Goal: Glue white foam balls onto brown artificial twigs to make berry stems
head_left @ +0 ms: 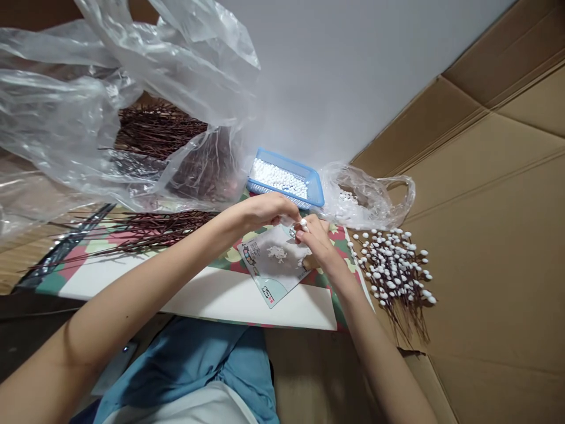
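Observation:
Both hands meet over a printed card [269, 282] with white residue in its middle. My left hand [279, 206] is closed, its fingertips turned down around something pale and small that I cannot make out. Against it, my right hand [316, 235] is closed in a pinch at a small white bud [303, 224]. Fingers cover most of what lies between the hands. Just beyond them stands a blue basket [315, 185] holding many white buds [278, 176].
Dark brown stems [172, 229] lie at left, below a large clear plastic bag [198, 76] with more stems inside. A smaller plastic bag [375, 197] sits right of the basket. Finished-looking white-tipped stems [392, 265] lie at right beside a cardboard wall [494, 235].

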